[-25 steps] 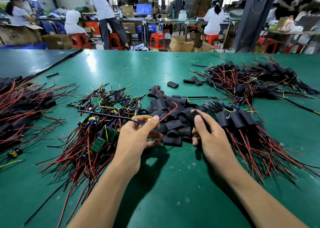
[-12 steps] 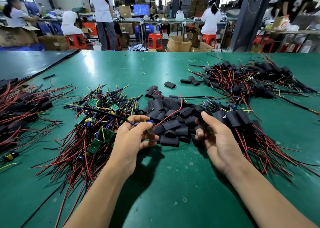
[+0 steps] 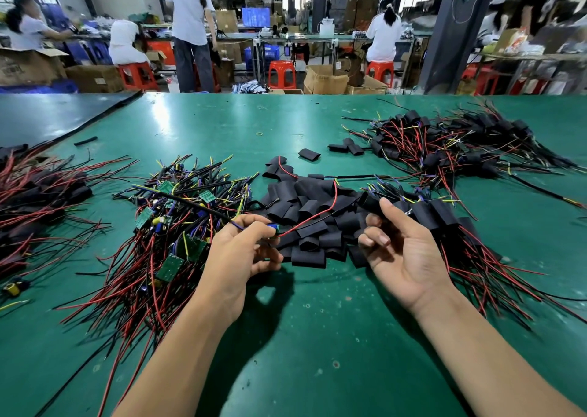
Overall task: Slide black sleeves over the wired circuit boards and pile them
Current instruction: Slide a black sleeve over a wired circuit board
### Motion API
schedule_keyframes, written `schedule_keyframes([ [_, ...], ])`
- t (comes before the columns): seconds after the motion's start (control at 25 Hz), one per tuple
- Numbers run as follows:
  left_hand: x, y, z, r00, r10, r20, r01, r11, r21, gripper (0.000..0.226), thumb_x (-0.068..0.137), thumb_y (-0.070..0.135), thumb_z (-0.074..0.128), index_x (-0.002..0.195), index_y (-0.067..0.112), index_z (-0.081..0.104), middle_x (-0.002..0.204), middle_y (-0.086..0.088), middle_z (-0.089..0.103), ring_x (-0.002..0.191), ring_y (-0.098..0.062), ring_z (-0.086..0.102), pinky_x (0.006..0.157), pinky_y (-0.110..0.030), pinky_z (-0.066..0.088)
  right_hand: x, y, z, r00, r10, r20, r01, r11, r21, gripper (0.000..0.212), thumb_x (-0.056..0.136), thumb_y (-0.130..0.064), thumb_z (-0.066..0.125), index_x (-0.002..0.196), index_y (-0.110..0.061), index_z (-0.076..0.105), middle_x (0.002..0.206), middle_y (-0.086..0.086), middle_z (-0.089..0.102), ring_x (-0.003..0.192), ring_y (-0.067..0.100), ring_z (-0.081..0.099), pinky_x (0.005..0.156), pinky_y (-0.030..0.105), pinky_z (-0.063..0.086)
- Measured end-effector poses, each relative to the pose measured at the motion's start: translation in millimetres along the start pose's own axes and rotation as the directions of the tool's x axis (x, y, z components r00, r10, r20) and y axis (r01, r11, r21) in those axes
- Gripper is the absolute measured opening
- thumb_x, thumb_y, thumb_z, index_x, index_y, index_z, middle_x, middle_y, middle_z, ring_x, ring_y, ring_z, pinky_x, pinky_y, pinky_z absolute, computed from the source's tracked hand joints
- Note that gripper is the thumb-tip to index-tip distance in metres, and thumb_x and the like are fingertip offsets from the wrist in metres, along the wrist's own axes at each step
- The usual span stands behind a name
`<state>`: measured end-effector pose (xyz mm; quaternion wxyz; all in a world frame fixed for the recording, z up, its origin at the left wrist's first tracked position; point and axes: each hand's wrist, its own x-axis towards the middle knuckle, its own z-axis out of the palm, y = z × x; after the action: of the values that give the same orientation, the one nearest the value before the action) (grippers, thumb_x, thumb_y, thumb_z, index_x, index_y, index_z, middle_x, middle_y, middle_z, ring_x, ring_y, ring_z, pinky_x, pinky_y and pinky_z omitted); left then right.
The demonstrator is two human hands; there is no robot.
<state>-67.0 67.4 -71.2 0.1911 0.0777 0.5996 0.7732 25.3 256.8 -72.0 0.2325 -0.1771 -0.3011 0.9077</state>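
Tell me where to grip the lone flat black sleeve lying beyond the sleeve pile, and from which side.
Pinch the flat black sleeve across its narrow width, thumb and finger on the two long creased edges, coming straight down from above. It lies flat and alone on the green table with nothing overlapping it, so the top approach looks easiest.

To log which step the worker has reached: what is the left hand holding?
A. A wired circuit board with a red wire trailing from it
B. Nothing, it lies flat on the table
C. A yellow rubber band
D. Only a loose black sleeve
A: the left hand pinches a wired circuit board by its fingertips, and its red wire arcs up over the pile of black sleeves.
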Motion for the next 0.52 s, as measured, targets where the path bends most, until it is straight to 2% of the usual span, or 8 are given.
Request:
schedule_keyframes([
  [0.52, 0.1, -1.4, -0.4, 0.998, -0.006, 0.068, 0.001, 0.997, 0.082, 0.018, 0.084, -0.003, 0.053, 0.08, 0.014, 0.057, 0.06, -0.007, 0.057, 0.049, -0.022, 0.053, 0.049, -0.026, 0.046, 2.0, 4.6, -1.8, 1.0, 0.023, 0.011, -0.023, 0.999, -0.025, 0.022, 0.075, -0.016, 0.072, 0.074, -0.017, 0.05, 0.065, -0.001, 0.046, 0.042, 0.007, 0.031, 0.045, 0.02, 0.035],
])
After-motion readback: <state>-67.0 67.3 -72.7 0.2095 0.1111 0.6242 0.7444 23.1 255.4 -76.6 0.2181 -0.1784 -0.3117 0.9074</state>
